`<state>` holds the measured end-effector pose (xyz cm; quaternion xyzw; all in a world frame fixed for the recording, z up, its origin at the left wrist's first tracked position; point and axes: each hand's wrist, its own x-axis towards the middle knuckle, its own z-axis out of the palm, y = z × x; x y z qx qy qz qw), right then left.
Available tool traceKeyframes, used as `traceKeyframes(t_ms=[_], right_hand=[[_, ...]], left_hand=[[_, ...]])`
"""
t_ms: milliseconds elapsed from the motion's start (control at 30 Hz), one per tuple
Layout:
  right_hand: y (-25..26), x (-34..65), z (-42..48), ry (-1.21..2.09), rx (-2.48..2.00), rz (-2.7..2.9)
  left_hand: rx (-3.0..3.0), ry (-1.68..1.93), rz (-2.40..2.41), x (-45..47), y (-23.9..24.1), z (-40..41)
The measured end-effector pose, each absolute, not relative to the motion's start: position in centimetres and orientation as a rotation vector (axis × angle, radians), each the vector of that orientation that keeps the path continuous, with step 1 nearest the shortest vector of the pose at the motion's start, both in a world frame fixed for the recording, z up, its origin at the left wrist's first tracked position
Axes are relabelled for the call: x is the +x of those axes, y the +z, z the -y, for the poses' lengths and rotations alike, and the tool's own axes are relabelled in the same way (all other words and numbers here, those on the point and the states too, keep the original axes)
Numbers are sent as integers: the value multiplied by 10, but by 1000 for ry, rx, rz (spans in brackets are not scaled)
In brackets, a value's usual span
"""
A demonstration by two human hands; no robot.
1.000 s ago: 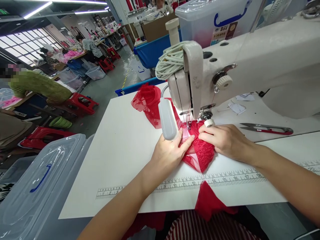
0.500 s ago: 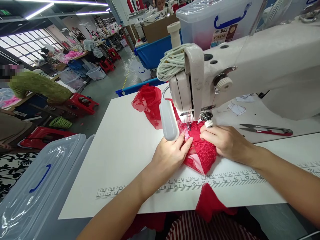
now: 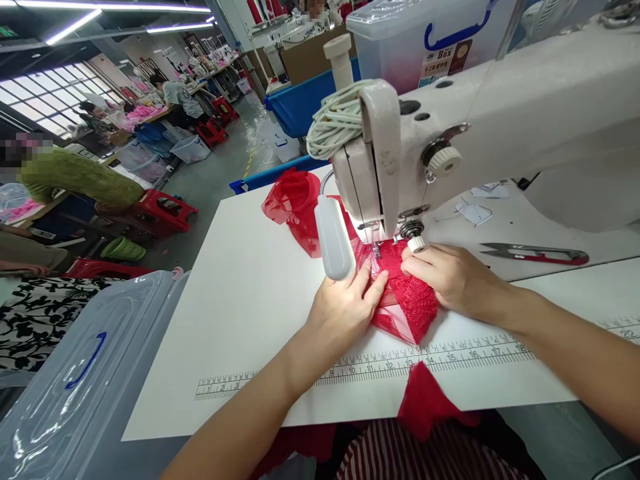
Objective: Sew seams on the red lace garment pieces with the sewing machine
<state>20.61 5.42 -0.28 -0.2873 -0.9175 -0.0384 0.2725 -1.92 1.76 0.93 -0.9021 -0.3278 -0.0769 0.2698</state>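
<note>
Under the needle of a white sewing machine (image 3: 480, 120) lies a piece of red lace and sheer mesh fabric (image 3: 415, 303). My left hand (image 3: 343, 303) rests flat on its mesh side, fingers stretched toward the presser foot (image 3: 376, 250). On the lace side, the curled fingers of my right hand (image 3: 447, 273) pinch the fabric edge close to the needle; the fingertips are partly hidden. A pale lamp head (image 3: 334, 240) on a bendy neck hangs just above my left fingers. More sheer red fabric (image 3: 295, 203) spreads behind the lamp.
Thread snips (image 3: 537, 254) lie right of my right hand, near paper scraps (image 3: 474, 212). A printed ruler (image 3: 370, 365) runs along the front of the white table (image 3: 240, 287). Red cloth (image 3: 425, 400) hangs over the front edge. A lidded plastic box (image 3: 95, 320) stands at left.
The whole view has shifted slightly. The fabric's near tip has swung a little to the right, while both hands keep nearly the same places on it.
</note>
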Motion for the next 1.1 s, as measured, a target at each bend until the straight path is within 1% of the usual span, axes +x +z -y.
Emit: traceKeyframes(t_ms=[200,400,600,667,733,767,833,933,1000,1100], right_hand=[[-8,204,-56,62,-831,2414],[-2,206,-55,186,-859,2475],[1,207,-49,101,-929,2520],[1,206,-47,30,-949,2502],[1,204,-45,25,-912,2435],[1,203,-44,79,-881,2387],[0,201,-44,296,-843,2277],[0,200,-47,710,-935,2094],[1,201,-48,953,-1044,1956],[3,202,-48,1161,-1130,1794]], left_hand=[[-2471,-232,932,-18,12,-20],[-2514,-315,963,-18,12,-20],[-2571,-417,910,-21,10,-22],[-2733,-502,906,-23,11,-24],[-2971,-670,974,-25,13,-27],[-3090,-779,1065,-25,15,-29],[-3232,-1008,1392,-24,19,-33],[-3173,-1246,1956,-22,26,-43],[-3174,-1310,2079,-21,30,-50],[-3303,-1267,2003,-22,36,-58]])
